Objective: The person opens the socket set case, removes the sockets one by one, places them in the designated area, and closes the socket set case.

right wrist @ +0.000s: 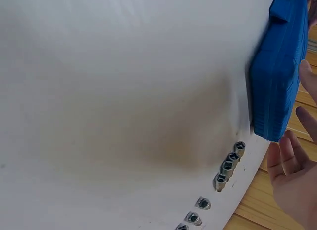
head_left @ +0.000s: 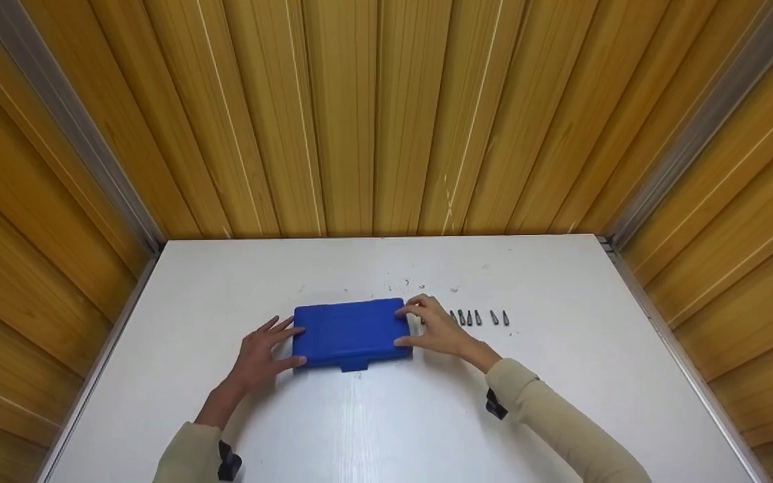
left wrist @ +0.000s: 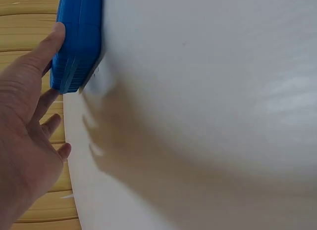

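A shut blue plastic case [head_left: 351,332], with a small latch tab [head_left: 354,365] on its near side, lies flat on the white table. At its left end rests my left hand [head_left: 258,354], thumb and forefinger on the case and the other fingers spread apart. My right hand [head_left: 441,330] touches the right end with thumb and forefinger, its fingers loosely extended. In the left wrist view the thumb lies against the upper edge of the case [left wrist: 81,32]. Several small metal sockets [right wrist: 228,166] lie in a row just right of the case. The contents of the case are hidden.
The white table [head_left: 359,429] bears small dark specks [head_left: 406,283] behind the case. Yellow wood-patterned panels [head_left: 373,121] stand along the back and both sides. Two more sockets [head_left: 500,317] lie apart at the right of the row.
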The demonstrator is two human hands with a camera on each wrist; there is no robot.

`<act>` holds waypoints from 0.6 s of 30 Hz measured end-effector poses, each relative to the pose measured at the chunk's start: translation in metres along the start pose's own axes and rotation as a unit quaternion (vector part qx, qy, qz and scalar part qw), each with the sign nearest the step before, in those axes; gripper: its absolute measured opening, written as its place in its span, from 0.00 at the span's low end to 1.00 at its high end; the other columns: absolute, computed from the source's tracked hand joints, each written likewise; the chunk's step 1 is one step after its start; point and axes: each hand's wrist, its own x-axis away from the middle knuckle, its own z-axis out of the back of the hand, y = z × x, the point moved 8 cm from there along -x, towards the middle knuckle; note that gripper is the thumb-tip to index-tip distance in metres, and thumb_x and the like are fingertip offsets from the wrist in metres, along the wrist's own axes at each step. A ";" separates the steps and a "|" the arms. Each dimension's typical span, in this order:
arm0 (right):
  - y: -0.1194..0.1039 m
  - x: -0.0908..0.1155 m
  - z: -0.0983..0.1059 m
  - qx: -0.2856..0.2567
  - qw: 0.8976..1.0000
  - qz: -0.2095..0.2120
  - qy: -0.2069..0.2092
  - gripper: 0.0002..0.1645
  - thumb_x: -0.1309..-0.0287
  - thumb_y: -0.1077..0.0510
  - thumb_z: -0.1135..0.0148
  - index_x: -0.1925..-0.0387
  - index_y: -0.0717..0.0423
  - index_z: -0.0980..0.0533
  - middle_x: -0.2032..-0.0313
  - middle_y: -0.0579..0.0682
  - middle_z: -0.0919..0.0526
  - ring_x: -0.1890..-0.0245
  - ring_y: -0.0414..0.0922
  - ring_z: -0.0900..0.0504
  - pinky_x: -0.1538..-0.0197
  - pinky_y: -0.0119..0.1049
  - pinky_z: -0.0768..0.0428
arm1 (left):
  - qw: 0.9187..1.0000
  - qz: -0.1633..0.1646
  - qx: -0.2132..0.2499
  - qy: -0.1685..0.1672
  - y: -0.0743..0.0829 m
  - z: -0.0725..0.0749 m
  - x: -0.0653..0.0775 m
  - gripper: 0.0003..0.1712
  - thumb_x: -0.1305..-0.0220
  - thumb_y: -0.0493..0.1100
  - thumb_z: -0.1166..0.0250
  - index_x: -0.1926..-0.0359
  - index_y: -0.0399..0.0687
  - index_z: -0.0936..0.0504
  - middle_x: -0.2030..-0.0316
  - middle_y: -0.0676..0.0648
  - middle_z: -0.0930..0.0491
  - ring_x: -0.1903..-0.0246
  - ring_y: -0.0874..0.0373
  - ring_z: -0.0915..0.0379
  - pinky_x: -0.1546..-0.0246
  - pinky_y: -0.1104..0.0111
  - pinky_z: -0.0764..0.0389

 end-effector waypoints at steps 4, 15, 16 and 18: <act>-0.012 -0.019 -0.018 0.032 0.999 0.010 -0.013 0.47 0.47 0.39 0.24 0.30 0.53 0.29 0.30 0.61 0.32 0.28 0.61 0.36 0.28 0.63 0.33 | 1.000 0.008 -0.004 0.004 -0.001 -0.002 0.000 0.34 0.42 0.52 0.24 0.35 0.49 0.19 0.28 0.39 0.30 0.22 0.34 0.47 0.28 0.31 0.46; -0.017 -0.047 -0.062 0.155 0.982 -0.028 -0.102 0.72 0.60 0.26 0.24 0.19 0.46 0.47 0.20 0.62 0.50 0.19 0.65 0.53 0.21 0.66 0.53 | 1.000 0.017 -0.009 -0.003 -0.001 -0.003 -0.003 0.35 0.42 0.53 0.23 0.35 0.51 0.19 0.26 0.42 0.31 0.22 0.36 0.49 0.27 0.33 0.47; -0.017 -0.047 -0.063 0.164 0.981 -0.028 -0.104 0.73 0.61 0.25 0.24 0.19 0.45 0.47 0.20 0.62 0.50 0.20 0.64 0.53 0.21 0.66 0.53 | 1.000 0.016 -0.008 -0.001 -0.001 -0.002 -0.003 0.35 0.43 0.53 0.23 0.35 0.51 0.19 0.27 0.42 0.31 0.22 0.36 0.48 0.27 0.33 0.47; -0.018 -0.048 -0.063 0.173 0.979 -0.023 -0.106 0.74 0.62 0.23 0.24 0.19 0.46 0.47 0.20 0.62 0.49 0.20 0.64 0.51 0.22 0.66 0.52 | 1.000 0.014 -0.004 0.002 -0.001 -0.001 -0.002 0.34 0.43 0.52 0.23 0.35 0.51 0.19 0.27 0.41 0.31 0.22 0.35 0.48 0.27 0.32 0.47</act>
